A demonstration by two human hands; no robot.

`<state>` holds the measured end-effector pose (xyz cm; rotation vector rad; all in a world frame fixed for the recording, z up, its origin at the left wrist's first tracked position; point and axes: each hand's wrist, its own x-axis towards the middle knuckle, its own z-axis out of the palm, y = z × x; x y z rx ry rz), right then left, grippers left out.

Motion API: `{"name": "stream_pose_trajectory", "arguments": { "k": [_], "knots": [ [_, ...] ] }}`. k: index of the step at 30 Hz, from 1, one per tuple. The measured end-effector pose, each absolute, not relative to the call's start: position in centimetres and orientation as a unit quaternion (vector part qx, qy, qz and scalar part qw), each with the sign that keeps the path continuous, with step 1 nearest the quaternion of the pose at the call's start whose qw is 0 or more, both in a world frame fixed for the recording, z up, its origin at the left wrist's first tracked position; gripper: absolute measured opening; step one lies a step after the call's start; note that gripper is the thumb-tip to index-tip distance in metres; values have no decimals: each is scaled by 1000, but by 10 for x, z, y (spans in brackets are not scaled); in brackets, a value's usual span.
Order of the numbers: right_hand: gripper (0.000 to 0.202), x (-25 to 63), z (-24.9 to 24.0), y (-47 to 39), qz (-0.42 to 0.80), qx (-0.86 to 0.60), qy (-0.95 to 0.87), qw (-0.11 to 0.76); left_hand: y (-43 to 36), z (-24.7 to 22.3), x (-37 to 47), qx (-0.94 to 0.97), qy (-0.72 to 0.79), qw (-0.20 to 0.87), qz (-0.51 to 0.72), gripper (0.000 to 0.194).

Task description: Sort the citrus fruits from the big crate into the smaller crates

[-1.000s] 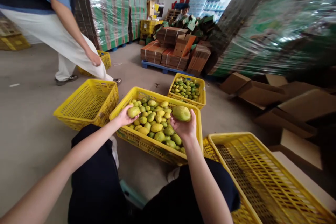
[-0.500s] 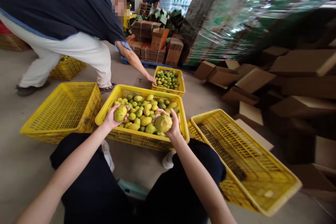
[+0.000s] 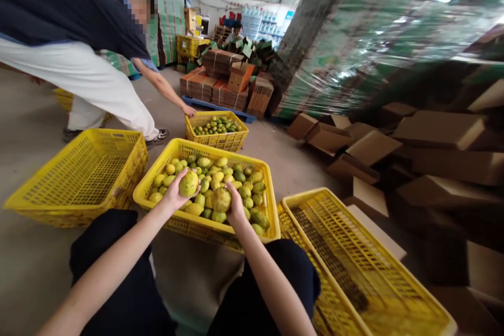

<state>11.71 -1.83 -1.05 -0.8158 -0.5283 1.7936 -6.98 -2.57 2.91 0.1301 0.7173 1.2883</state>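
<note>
Head view: a yellowish fruit (image 3: 188,184) is cupped in the left hand (image 3: 176,193) and a browner fruit (image 3: 221,200) in the right hand (image 3: 235,205), held apart over the fruit-filled near crate (image 3: 197,224), apparently being inspected, so gentle, secure grips seem called for next.

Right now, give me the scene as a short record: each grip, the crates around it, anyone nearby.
left grip: around a yellow-green fruit
right grip: around a duller, brownish-green fruit
below both: broad yellow crate of green and yellow fruit
to the left: another yellow crate
to the right: long yellow crate, cardboard boxes beyond
ahead: far crate holding fruit
nearby person: bending forward, co-worker's hand at the far crate's rim
</note>
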Motion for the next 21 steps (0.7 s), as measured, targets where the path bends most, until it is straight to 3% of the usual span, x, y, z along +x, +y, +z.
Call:
{"name": "stream_pose_trajectory", "arguments": {
  "k": [4, 10, 13, 21],
  "knots": [
    [21, 115, -5, -7, 776, -388, -93, 489, -14, 29, -60, -27, 340, 721, 603, 9],
    [12, 119, 7, -1, 770, -369, -69, 516, -6, 24, -51, -33, 312, 782, 538, 36],
    [9, 117, 13, 0, 758, -388, -44, 522, -3, 23, -43, -7, 307, 798, 519, 36],
    [27, 110, 29, -3, 753, -438, 33, 489, 2, 24, -27, -9, 321, 798, 509, 41]
  ]
}}
